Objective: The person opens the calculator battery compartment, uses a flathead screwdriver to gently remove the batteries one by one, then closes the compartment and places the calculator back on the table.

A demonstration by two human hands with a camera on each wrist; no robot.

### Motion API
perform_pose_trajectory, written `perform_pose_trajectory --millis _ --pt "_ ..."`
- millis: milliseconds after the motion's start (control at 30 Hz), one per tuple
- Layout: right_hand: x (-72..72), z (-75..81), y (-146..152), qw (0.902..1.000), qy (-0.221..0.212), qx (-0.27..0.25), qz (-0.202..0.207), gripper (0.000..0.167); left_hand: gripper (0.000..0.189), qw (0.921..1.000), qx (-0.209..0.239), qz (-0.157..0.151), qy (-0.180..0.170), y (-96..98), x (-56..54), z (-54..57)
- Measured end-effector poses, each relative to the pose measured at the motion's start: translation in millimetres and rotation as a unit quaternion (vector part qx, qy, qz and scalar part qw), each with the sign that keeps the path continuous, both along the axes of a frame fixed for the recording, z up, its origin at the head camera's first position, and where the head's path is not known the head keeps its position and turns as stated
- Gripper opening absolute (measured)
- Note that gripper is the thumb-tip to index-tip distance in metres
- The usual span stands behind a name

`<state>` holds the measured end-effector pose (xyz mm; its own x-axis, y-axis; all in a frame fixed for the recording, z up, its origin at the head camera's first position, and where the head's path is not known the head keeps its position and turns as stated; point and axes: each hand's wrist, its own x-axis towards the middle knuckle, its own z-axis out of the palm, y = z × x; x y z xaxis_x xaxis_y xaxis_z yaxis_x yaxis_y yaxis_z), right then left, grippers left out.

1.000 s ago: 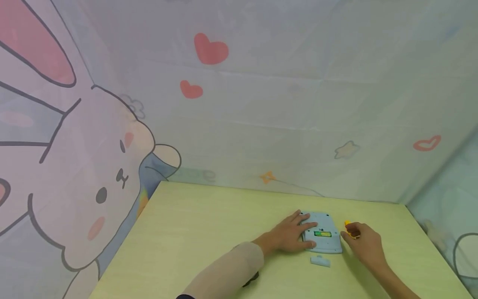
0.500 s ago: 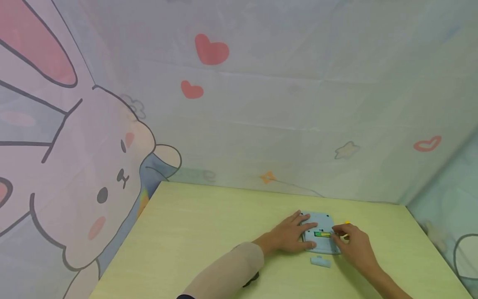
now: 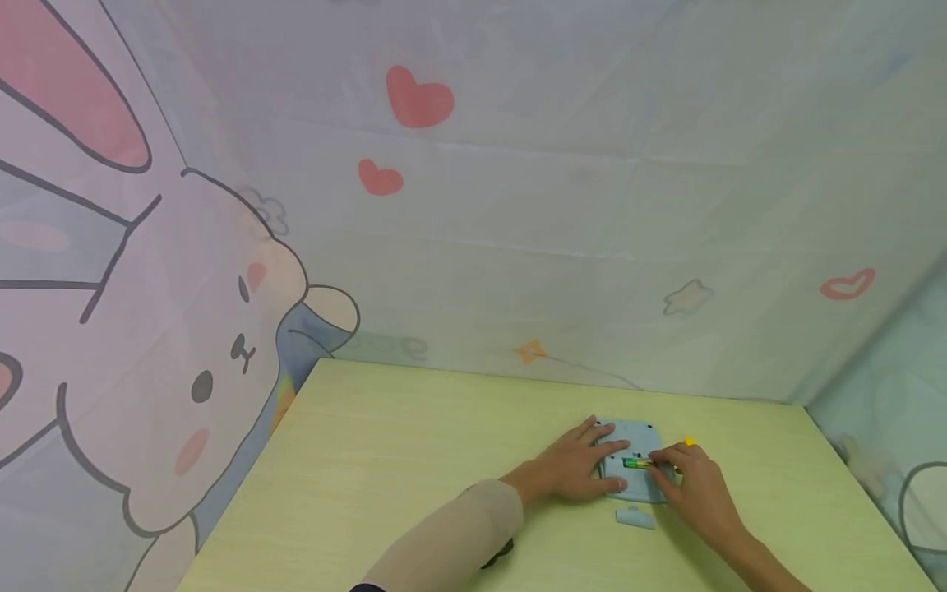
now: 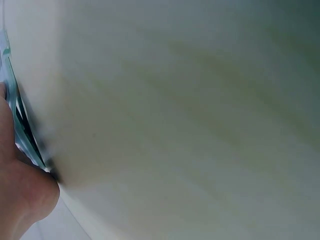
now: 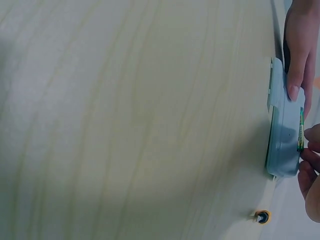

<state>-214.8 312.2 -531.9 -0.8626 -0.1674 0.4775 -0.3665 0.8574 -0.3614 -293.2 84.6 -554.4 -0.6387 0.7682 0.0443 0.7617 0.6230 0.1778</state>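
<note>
A light-blue, calculator-like device point(image 3: 638, 485) lies back side up on the table, its battery slot uncovered. My left hand point(image 3: 577, 464) rests on its left part with fingers spread and straight, holding it down. In the right wrist view the left thumb lies along its near side. My right hand point(image 3: 699, 489) pinches the right end of a green battery point(image 5: 301, 132) at the slot between thumb and forefinger. The loose light-blue battery cover point(image 3: 635, 517) lies on the table just in front of the device. The left wrist view catches only the left hand point(image 4: 25, 195) and the device's edge point(image 4: 20, 115).
A small yellow-and-black object point(image 5: 262, 216), resembling a screwdriver seen end on, lies on the table point(image 3: 414, 460) beyond the right hand. Behind the table hangs a printed cloth point(image 3: 518, 247) with a rabbit and hearts. A dark item point(image 3: 497, 554) shows beside the left sleeve.
My right hand has moved left from beside the yellow object to the battery slot, and its fingertips now pinch the battery's end. The left hand and the cover have stayed put.
</note>
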Motion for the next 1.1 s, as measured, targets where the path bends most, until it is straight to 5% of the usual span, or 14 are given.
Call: perform_pose_trajectory --millis 533,867,1100 --pt "-14.9 10.8 8 0.9903 -0.037 0.105 0.083 0.025 0.070 1.0000 0.002 -0.001 -0.003 1.1 1.0 3.4" --pt "-23.4 17.7 10 0.9820 -0.064 0.128 0.124 0.025 0.070 1.0000 0.003 -0.004 -0.001 0.4 0.4 1.8" --pt "-30.4 19.1 12 0.9792 -0.106 0.097 0.143 0.021 0.070 0.9999 0.010 -0.007 -0.005 -1.4 1.2 2.1"
